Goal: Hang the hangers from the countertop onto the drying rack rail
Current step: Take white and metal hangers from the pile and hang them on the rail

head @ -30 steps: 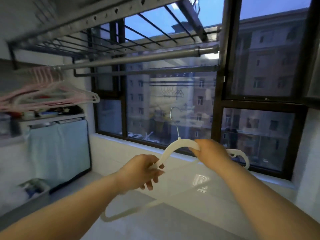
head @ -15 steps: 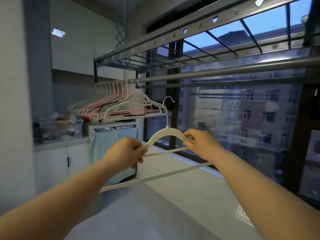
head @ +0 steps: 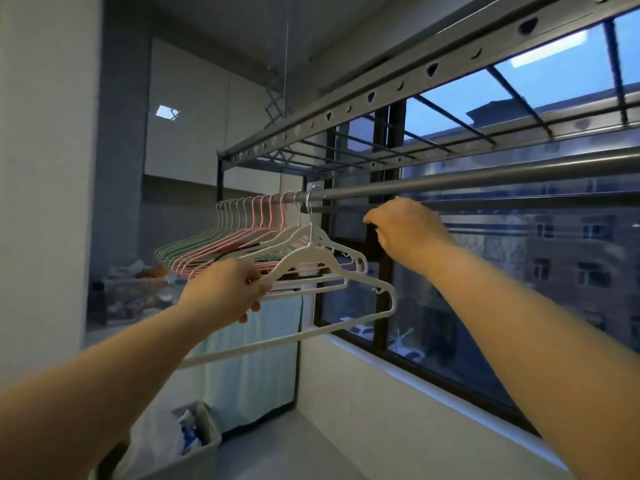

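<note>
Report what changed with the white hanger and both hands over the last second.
The white hanger was lifted, and its hook now sits over the rail, beside the pink and green hangers. The right hand let go of it and hovers near the rail. The left hand still grips its left shoulder. The pink and green hangers stayed on the rail.
</note>
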Available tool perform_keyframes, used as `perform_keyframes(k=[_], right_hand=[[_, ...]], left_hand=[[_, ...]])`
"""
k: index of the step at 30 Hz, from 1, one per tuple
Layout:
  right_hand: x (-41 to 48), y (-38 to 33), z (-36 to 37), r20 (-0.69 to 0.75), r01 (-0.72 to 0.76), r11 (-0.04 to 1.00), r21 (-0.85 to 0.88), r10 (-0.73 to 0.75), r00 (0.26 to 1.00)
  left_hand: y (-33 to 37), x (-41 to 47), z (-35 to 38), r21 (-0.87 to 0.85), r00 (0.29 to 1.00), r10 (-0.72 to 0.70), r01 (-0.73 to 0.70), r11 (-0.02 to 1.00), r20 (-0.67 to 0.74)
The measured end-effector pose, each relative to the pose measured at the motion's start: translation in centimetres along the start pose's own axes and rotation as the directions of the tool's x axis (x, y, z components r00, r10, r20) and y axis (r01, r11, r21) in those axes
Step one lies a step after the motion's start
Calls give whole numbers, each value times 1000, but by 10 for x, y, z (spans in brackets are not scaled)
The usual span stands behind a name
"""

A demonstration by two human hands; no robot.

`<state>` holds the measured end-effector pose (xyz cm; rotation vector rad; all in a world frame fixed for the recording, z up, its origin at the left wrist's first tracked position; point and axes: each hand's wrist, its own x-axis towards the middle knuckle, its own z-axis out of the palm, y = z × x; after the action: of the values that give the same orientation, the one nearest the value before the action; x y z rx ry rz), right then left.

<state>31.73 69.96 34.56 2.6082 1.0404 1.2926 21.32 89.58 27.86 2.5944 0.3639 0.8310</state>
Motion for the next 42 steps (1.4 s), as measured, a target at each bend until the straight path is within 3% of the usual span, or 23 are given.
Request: perform_keyframes(k=[4,7,9,18,42], right_hand=[[37,18,15,-14,76,963,-259,-83,996],[58,29,27,53,58,901,-430,-40,998],[66,32,31,21,-6,884,-468,19,1000],[75,36,49,-74,-141,872,-468,121,990],[69,31,46,-93,-196,879,-435,172,981]], left_hand=[[-2,46,14,1,999,-31,31,1000,-17],[-7,75,26,-67,998,-52,48,997,-46],[-10,91,34,-121,997,-68,63,991,-42],[3,148,54,-238,999,-44,41,970,-7],[3,179,88,-300,995,45,-17,954,85]])
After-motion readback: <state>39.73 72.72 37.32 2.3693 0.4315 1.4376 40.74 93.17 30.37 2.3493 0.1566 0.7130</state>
